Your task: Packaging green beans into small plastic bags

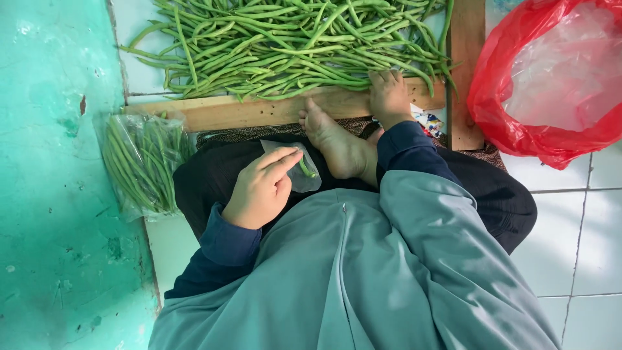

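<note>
Left hand [260, 189]: a small clear plastic bag [297, 170] with a green bean is grasped.
Right hand [389, 96]: laid loose on the pile of long green beans [285, 45].
Next: more beans must be gathered.

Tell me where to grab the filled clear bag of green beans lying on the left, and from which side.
Probably grip the filled bag of green beans across its middle, coming down from above. It lies flat, with the beans running lengthwise, so fingers closing across them gather the bundle. The left hand is nearest, though it now holds a small clear bag; the right hand rests on the wooden frame.
</note>
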